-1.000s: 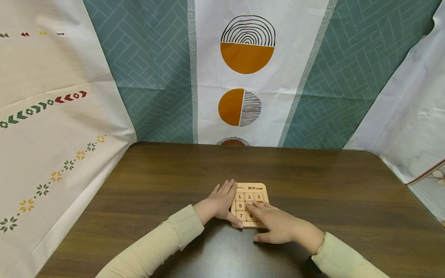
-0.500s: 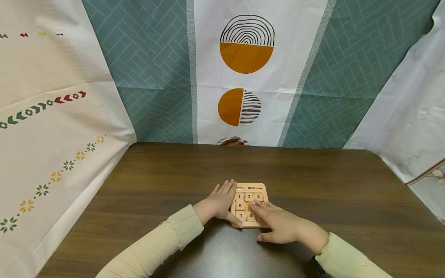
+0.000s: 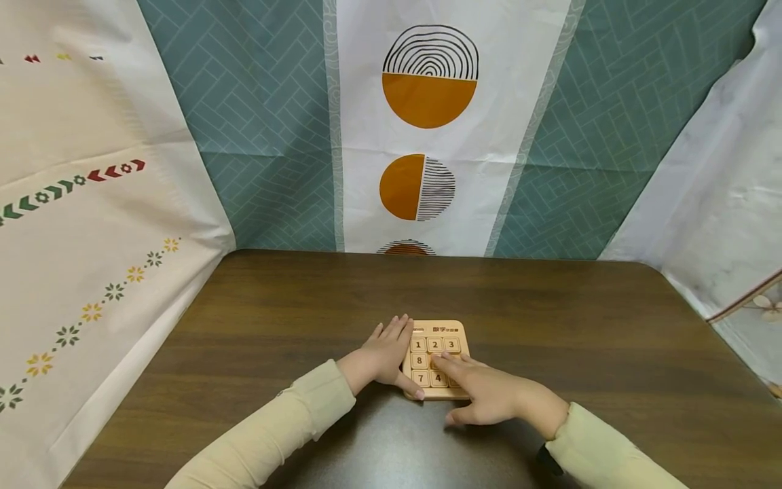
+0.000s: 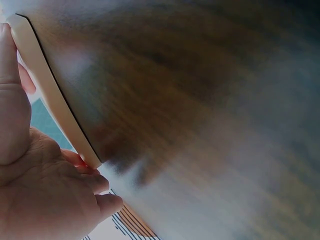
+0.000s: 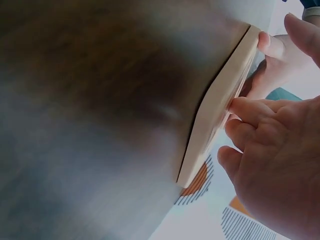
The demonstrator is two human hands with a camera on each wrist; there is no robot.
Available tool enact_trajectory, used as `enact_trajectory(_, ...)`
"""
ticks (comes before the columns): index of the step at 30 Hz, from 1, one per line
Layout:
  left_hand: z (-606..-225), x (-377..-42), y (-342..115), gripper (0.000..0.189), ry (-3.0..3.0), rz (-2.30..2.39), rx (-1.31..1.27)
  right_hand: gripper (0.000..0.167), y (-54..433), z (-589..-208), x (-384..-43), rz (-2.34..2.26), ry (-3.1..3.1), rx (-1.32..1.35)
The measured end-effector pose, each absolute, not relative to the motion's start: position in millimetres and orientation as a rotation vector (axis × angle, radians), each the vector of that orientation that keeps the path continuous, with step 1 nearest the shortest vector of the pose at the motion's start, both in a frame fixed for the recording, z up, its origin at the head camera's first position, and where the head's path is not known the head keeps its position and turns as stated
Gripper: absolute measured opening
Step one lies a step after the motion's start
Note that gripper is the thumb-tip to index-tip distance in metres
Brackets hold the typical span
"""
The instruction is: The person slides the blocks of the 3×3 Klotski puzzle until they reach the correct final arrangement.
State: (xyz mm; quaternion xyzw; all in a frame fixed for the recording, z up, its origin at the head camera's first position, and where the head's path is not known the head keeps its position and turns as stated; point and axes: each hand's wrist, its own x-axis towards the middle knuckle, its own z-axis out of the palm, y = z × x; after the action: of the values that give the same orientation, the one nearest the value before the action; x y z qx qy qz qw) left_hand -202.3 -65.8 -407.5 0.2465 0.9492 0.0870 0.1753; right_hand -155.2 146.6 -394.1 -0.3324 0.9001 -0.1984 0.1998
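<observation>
A light wooden number slide puzzle [image 3: 449, 326] lies flat on the dark table in the head view. Tiles 1, 2, 3, 8, 7 and 4 show; the right fingers cover others. My left hand [image 3: 383, 354] braces its left side, straight fingers along the far-left edge and thumb on the near-left corner. In the left wrist view that hand [image 4: 45, 185] spans the puzzle's edge [image 4: 55, 95]. My right hand [image 3: 491, 392] reaches over the puzzle from the right, extended fingertips on the middle row, its thumb off the near edge. The right wrist view shows these fingers [image 5: 250, 110] at the top face.
The brown wooden table [image 3: 293, 292] extends around the puzzle on all sides. Behind it hangs a teal and white curtain [image 3: 275, 122] with orange half-circle prints. A cream patterned cloth [image 3: 91, 238] borders the left, and a pale cloth [image 3: 715, 183] the right.
My right fingertips shifted slightly right over the middle row, then back left, the hand moving with them. The left hand and the puzzle stay in place; the head view has shifted a little.
</observation>
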Motion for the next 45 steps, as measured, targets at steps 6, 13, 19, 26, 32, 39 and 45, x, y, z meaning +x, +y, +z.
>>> enact_trajectory(6, -408, -202, -67, 0.127, 2.688, 0.246, 0.692, 0.086, 144, -394, -157, -0.548, 2.512, -0.954)
enact_trajectory(13, -411, -203, -66, 0.127, 2.683, 0.238, 0.694, 0.083, 159, -396, -159, -0.57, 2.5, -0.915)
enact_trajectory(19, -411, -203, -66, 0.127, 2.683, 0.242, 0.683, 0.081, 169, -389, -158, -0.584, 2.494, -0.891)
enact_trajectory(26, -411, -202, -69, 0.127, 2.691, 0.23, 0.665, 0.08, 136, -389, -165, -0.518, 2.528, -1.024)
enact_trajectory(32, -409, -201, -67, 0.126, 2.683, 0.234, 0.682, 0.082, 127, -396, -166, -0.455, 2.522, -1.004)
enact_trajectory(39, -408, -203, -66, 0.127, 2.705, 0.211, 0.677, 0.082, 147, -393, -161, -0.479, 2.558, -0.956)
enact_trajectory(45, -411, -202, -64, 0.126, 2.717, 0.207, 0.697, 0.084, 140, -395, -145, -0.457, 2.544, -1.032)
